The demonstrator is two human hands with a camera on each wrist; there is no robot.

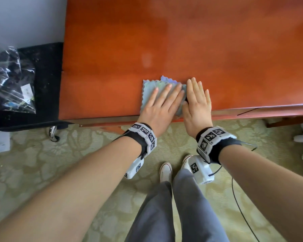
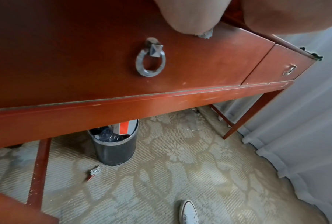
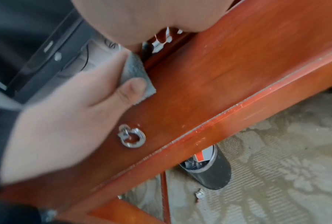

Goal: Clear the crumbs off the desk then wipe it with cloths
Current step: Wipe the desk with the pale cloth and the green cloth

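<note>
A glossy red-brown wooden counter (image 1: 182, 41) carries a thin grey-blue cloth (image 1: 148, 88) with scalloped edges at its near edge. The left hand (image 1: 162, 103) lies flat on it, fingers straight and spread; the right hand (image 1: 197, 105) lies flat just beside, its palm hiding the cloth's right edge. Below, a round dark bin (image 2: 114, 145) with a metal rim holds a crumpled dark bag and an orange-and-white carton.

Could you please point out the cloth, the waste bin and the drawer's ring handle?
cloth (image 1: 148, 88): head view, bare corner beyond the fingers.
waste bin (image 2: 114, 153): left wrist view, dark side wall.
ring handle (image 2: 150, 60): left wrist view, its metal mount.
</note>
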